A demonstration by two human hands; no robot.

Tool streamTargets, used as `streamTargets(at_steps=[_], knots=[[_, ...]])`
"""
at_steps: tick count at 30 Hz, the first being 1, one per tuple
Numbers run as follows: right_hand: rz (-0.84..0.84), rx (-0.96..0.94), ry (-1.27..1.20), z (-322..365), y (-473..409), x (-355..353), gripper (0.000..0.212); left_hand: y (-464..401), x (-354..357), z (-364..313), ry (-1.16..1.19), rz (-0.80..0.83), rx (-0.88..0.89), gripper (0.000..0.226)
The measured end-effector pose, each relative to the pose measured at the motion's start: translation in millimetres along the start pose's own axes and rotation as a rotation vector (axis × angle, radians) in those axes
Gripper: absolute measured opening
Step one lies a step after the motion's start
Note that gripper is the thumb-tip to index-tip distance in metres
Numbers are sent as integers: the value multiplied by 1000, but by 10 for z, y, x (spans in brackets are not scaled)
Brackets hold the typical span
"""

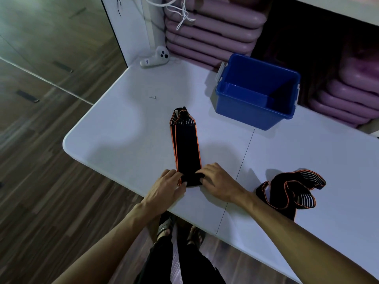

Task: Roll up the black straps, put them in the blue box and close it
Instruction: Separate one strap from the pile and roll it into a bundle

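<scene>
A black strap with orange edges (186, 146) lies flat and lengthwise on the white table (123, 136), its near end curled into a small roll. My left hand (167, 186) and my right hand (217, 181) pinch that rolled end from either side. A second black strap (291, 191) lies crumpled on the table to the right of my right hand. The blue box (256, 107) stands open with nothing inside at the far right of the table. Its lid is not in view.
A white controller (155, 57) lies at the table's far corner, and a small screw (152, 97) sits beyond the strap. Stacked purple cushions (209, 35) rise behind the table. The table's near edge runs just under my wrists, wooden floor below.
</scene>
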State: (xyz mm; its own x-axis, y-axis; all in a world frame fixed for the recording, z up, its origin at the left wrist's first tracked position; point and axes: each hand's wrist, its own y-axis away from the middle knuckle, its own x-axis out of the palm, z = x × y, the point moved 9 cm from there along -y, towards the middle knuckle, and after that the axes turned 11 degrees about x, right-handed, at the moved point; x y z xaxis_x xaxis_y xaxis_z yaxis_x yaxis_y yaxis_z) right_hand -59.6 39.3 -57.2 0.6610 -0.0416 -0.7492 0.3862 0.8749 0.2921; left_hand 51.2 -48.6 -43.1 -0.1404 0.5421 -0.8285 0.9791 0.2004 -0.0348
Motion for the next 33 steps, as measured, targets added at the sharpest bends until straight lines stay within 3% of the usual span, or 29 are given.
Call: streamTargets(at_steps=[4,13,18,24,30,33], knots=[[-24,91,-89,-19,-64,-44,33,-94,-47,103,86,-76,-172,32],[-293,17,167,203,-36,-116,27,-216,-51,491,148,-22,-400,25],[-204,8,298,261,15,-7,54,-509,-300,807,219,-226,-607,25],[-205,-1,314,282,38,52,55,-975,-446,951,175,-335,-688,33],[-228,3,340,305,46,53,55,-1063,-346,1165,209,-347,-836,30],[-213,1,337,302,45,58,54,-1081,-308,1221,276,-367,-855,18]])
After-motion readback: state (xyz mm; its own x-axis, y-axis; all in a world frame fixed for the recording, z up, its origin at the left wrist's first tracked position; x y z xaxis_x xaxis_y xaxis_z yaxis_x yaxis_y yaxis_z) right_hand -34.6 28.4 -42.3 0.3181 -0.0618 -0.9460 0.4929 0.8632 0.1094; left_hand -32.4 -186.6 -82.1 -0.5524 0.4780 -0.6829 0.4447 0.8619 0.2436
